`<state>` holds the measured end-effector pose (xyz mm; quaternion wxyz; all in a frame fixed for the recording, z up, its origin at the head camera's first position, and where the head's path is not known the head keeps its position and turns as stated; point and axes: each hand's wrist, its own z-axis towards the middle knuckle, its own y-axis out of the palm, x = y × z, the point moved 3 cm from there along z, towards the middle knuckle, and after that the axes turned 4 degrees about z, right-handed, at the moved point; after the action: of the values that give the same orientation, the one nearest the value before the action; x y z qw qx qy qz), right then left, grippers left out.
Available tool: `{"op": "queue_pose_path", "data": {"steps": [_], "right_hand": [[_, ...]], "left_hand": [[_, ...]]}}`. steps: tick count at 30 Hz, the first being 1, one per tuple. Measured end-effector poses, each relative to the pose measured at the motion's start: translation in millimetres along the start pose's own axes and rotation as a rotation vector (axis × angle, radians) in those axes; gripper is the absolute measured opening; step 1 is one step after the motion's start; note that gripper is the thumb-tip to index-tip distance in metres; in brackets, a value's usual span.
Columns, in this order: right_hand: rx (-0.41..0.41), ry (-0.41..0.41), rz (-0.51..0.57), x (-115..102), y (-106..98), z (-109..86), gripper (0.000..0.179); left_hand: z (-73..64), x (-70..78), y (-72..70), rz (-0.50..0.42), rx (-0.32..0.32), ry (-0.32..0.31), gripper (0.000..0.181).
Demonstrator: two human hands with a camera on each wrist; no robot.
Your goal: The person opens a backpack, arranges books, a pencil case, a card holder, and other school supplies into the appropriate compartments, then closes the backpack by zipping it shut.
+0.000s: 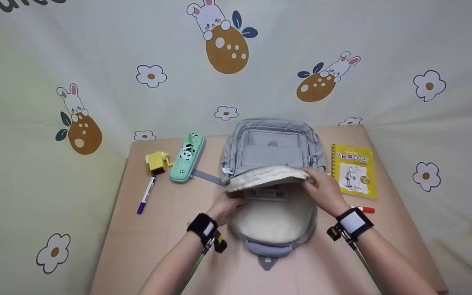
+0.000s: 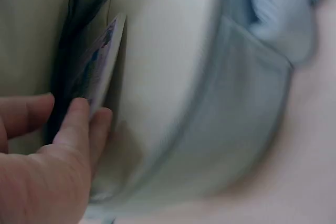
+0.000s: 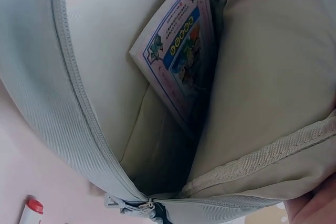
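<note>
Left grip at the book inside the open bag, right grip on the flap

From my end I see the bag [image 1: 275, 219] lying open on the bench [image 1: 170, 250], its handle [image 1: 268, 248] at the near end. I have the right grip [image 1: 324, 190] at the bag's right side, closed narrowly on the edge of the raised flap [image 1: 266, 177], thumb and fingers pinching the cloth. The left grip [image 1: 224, 206] reaches into the bag's mouth from the left. My left wrist view gives me the thumb apart from the fingers, a moderate gap between them, with the fingertips touching the lower edge of the book; I read no firm pinch there.

The book [image 3: 181, 51] is inside the bag, slanted against the pale lining, its printed cover showing. Its lower part sinks into shadow, so I cannot tell what it rests on.

Left of the bag I have the green panda case [image 1: 187, 157], with a grey strap [image 1: 207, 177] running to it from the bag. Farther left of the bag sit the yellow sharpener [image 1: 157, 163] and, just nearer, the purple-capped marker [image 1: 146, 195]. Right of the bag lies the yellow notebook [image 1: 355, 172], and the red-capped marker [image 1: 368, 209] is nearer, beside the right wrist. Behind the bag hangs a rabbit-print cloth [image 1: 277, 98].
</note>
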<state>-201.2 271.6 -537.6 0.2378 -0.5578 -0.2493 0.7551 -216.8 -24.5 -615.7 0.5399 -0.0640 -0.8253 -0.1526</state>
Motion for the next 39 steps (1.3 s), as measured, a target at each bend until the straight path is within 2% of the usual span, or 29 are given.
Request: {"op": "queue_pose_path", "data": {"steps": [5, 8, 10, 12, 16, 18, 20, 23, 27, 31, 39], "right_hand": [[0.003, 0.014, -0.006, 4, -2, -5.3, 0.028], [0.006, 0.023, -0.010, 7, -3, -9.5, 0.029], [-0.003, 0.031, -0.009, 10, -2, -12.9, 0.029], [-0.013, 0.037, -0.009, 13, 0, -16.8, 0.029], [-0.031, 0.034, -0.003, 17, 8, -24.5, 0.033], [-0.036, 0.018, -0.002, 18, 13, -28.1, 0.035], [-0.042, 0.001, -0.006, 20, 18, -31.3, 0.037], [-0.059, -0.011, -0.003, 21, 25, -35.7, 0.037], [-0.084, -0.001, -0.005, 23, 29, -40.0, 0.037], [-0.116, -0.006, -0.011, 29, 32, -43.9, 0.035], [-0.151, -0.043, 0.029, 33, 35, -49.4, 0.038]], "left_hand": [[-29.9, 17.5, -25.7, 0.400, -0.018, -0.009, 0.063], [-44.0, 34.2, -36.6, 0.622, 0.022, 0.005, 0.075], [-49.5, 45.4, -38.0, 0.746, 0.060, 0.068, 0.083], [-51.9, 54.8, -32.6, 0.849, 0.066, 0.166, 0.091], [-49.6, 65.3, -9.4, 1.053, -0.043, 0.411, 0.089], [-48.1, 64.9, 0.6, 1.148, -0.099, 0.478, 0.080], [-46.2, 61.4, 6.7, 1.220, -0.131, 0.504, 0.066], [-44.0, 54.5, 9.8, 1.276, -0.132, 0.518, 0.043], [-41.4, 46.7, 10.8, 1.319, -0.109, 0.597, 0.024], [-39.9, 40.2, 10.6, 1.335, -0.078, 0.644, 0.018], [-37.5, 37.0, 8.0, 1.315, -0.025, 0.623, 0.016]]}}
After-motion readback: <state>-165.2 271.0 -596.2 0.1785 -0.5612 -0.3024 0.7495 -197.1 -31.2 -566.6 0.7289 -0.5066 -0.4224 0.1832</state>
